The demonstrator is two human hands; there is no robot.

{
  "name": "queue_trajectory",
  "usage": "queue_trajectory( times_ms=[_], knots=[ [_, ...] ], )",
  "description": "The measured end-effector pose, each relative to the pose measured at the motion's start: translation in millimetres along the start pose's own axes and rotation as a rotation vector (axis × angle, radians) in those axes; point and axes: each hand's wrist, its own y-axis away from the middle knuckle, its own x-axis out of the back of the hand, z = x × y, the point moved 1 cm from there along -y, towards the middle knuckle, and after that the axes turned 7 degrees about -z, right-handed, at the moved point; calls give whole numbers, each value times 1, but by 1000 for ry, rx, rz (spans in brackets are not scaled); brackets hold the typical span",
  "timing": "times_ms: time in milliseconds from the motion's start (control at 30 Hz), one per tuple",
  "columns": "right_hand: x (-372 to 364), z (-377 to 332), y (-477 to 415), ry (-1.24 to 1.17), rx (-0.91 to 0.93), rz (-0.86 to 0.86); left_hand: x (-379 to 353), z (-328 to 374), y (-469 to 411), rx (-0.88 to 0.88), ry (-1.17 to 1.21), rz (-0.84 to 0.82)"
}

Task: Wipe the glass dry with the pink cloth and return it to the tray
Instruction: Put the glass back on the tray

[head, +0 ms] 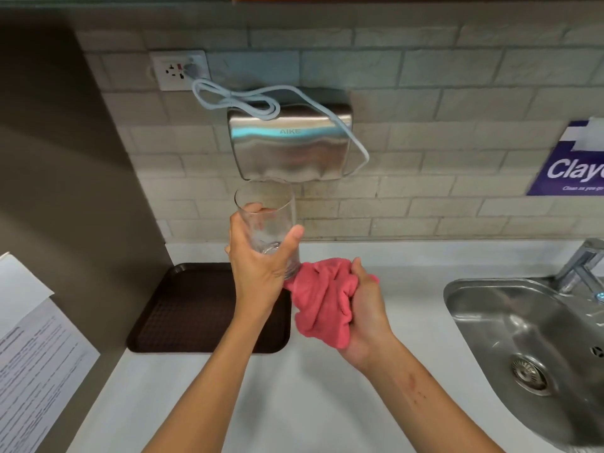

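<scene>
The left hand [258, 266] holds the glass [268, 223] in the air above the white worktop [294, 403]. Its grip is wrapped around the lower half of the glass, thumb on the right side, fingers behind. The glass is upright with a slight tilt, mouth upward, and it is clear of the tray.

The right hand [366, 315] sits at 4 o'clock from the glass. Its grip is pressed together on the pink cloth [323, 299], which is bunched in the palm. A fold of the cloth reaches up to the base of the glass; whether it touches cannot be told.

The tray [183, 308] is dark brown and lies flat on the worktop at 7 o'clock from the glass, partly covered by the left forearm.

A steel hand dryer [291, 145] is fixed to the tiled wall at 12 o'clock from the glass. Its pale cord [235, 99] loops up to a wall socket [179, 70] at 11 o'clock. A steel sink [529, 354] with a tap [581, 263] is set into the worktop at 3 o'clock from the hands. Printed paper sheets [29, 361] hang at 9 o'clock.
</scene>
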Motion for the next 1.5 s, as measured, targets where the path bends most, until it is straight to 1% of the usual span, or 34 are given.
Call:
queue_trajectory(
  times_ms=[33, 67, 133, 200, 267, 333, 433, 500, 600, 667, 767, 867, 900, 1000, 1100, 1233, 1333, 1433, 1500],
  knots=[
    [4, -4, 2, -5, 12, -52, 2, -12, -1, 22, -22, -12],
    [9, -9, 6, -8, 9, -70, 4, -25, 0, 56, -35, -25],
    [18, -14, 9, 45, 83, 14, 9, -56, 4, 158, -49, -57],
    [27, -16, 10, 66, 165, 164, 14, -89, 10, 278, -87, -84],
    [33, -17, 8, 53, 195, 235, 21, -120, 16, 359, -121, -111],
    [35, -19, 6, 52, 196, 266, 25, -145, 20, 428, -153, -158],
    [37, -19, 1, 63, 99, 157, 26, -172, 24, 506, -200, -205],
    [39, -18, -4, 47, 73, 112, 26, -184, 25, 548, -246, -232],
    [38, -16, -11, 23, 79, 130, 25, -197, 28, 622, -305, -272],
    [37, -14, -13, -2, 56, 106, 25, -202, 33, 668, -314, -270],
    [40, -12, -17, 16, 71, 97, 21, -205, 42, 692, -323, -263],
    [42, -10, -21, 41, 88, 170, 17, -205, 48, 699, -346, -258],
    [40, -11, -20, 46, 78, 169, 16, -205, 49, 702, -351, -257],
    [40, -11, -18, -2, 17, 99, 13, -204, 50, 712, -357, -260],
    [40, -11, -18, 8, 33, 94, 13, -201, 50, 723, -364, -271],
    [47, -6, -23, 89, 94, 204, 12, -199, 51, 728, -373, -278],
    [45, -7, -21, 91, 90, 218, 11, -197, 51, 739, -376, -287],
    [43, -9, -18, 9, 16, 93, 10, -197, 52, 747, -393, -290],
    [46, -11, -19, -20, 21, 33, 11, -198, 53, 757, -378, -306]
  ],
)
